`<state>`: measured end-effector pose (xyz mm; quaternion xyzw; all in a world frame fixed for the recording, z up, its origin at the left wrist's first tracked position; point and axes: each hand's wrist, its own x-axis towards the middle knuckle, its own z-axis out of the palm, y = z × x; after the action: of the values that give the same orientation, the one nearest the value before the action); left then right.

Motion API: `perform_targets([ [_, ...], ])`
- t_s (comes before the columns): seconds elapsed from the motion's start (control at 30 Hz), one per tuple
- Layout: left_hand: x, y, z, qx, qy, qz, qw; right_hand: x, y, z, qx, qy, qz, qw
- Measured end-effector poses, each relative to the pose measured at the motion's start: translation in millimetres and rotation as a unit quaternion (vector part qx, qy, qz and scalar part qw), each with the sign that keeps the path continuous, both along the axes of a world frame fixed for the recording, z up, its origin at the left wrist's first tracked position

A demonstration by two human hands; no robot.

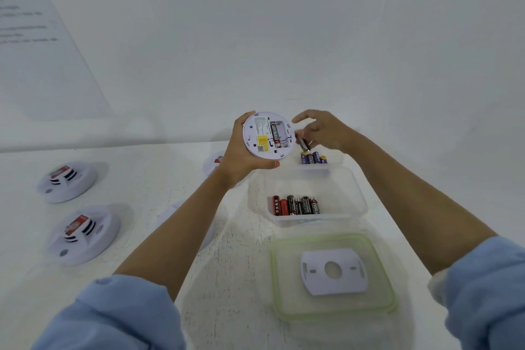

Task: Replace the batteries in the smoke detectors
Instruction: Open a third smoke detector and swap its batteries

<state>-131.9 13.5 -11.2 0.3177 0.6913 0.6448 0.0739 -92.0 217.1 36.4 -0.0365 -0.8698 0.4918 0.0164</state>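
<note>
My left hand [241, 162] holds a round white smoke detector [267, 135] up above the table, its back facing me. One black Eveready battery [275, 135] sits in the open compartment, and the slot beside it is empty. My right hand [321, 132] pinches a battery [302, 144] just right of the detector's rim. Below it a small clear container [335, 160] holds blue batteries [312, 158]. A larger clear container [355, 196] holds several red and black batteries [295, 205].
A green-rimmed lid [284, 287] lies at the front with a white mounting plate [332, 271] on it. Two smoke detectors [68, 182] [83, 234] rest on the white table at left. Two more detectors [214, 162] [210, 236] show partly behind my left arm. A white wall stands behind.
</note>
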Motion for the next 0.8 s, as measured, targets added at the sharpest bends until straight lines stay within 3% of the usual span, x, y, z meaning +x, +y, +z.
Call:
perform_targets([
  [0.17,4,2,0,-0.006,0.005,-0.008,1.0,9,-6,19,0.018,0.192,-0.106,0.975],
  [0.3,11,5,4,-0.006,0.017,-0.008,1.0,23,-31,25,0.028,0.263,-0.089,0.96],
  [0.57,25,9,13,0.004,0.044,-0.007,0.999,35,-34,4,0.145,0.312,-0.088,0.935],
  [0.7,31,13,15,0.011,0.054,-0.003,0.998,43,-40,-1,0.049,0.271,-0.108,0.955],
  [0.8,35,15,18,0.016,0.049,-0.005,0.999,50,-46,0,0.069,0.253,-0.103,0.96],
])
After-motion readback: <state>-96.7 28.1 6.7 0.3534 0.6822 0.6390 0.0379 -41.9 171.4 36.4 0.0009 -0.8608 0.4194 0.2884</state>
